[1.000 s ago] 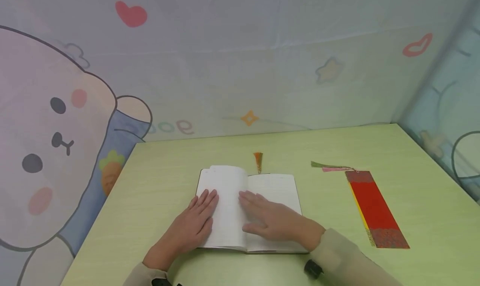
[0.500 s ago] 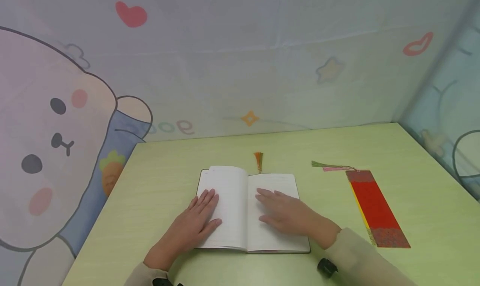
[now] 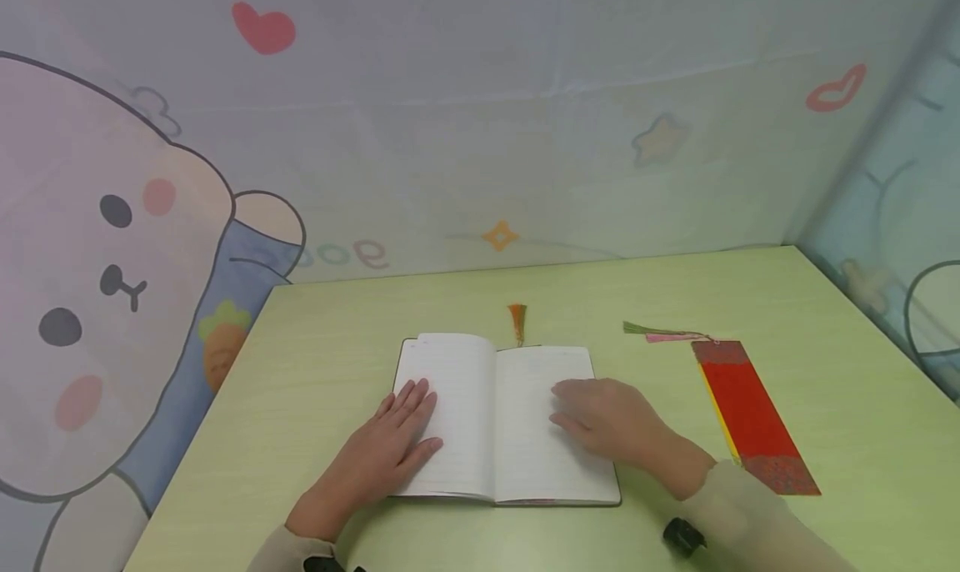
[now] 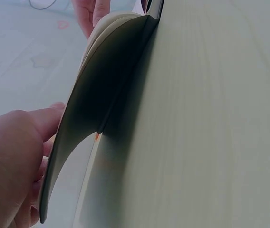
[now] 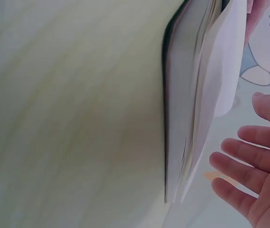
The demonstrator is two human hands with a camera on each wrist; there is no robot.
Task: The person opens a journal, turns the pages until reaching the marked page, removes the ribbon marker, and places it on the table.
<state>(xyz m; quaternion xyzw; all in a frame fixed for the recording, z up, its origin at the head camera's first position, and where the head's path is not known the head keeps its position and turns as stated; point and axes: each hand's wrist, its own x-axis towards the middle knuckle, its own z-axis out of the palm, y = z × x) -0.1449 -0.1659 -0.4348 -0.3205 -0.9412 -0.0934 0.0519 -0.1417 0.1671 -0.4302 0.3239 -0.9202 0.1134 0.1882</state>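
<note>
An open notebook (image 3: 525, 464) with white lined pages lies in the middle of the table in the head view. My left hand (image 3: 386, 451) rests with straight fingers on its left page. In the left wrist view the dark underside of the cover (image 4: 111, 80) rises from the table beside that hand. My right hand (image 3: 611, 418) is over the right page, its fingers relaxed and holding nothing. The right wrist view shows this hand's fingers (image 5: 244, 171) spread, apart from the pages. An orange tassel (image 3: 518, 322) sticks out at the notebook's top edge; whatever it hangs from is hidden.
A red bookmark (image 3: 753, 409) lies to the right, with a yellow edge showing under it. Its green and pink tassels (image 3: 663, 333) point left. The pale green table (image 3: 247, 439) meets a cartoon-printed cloth (image 3: 465, 138) behind.
My right hand has slid rightward from near the notebook's centre fold across the right page toward its outer edge. The left hand has stayed on the left page, its thumb slightly further out.
</note>
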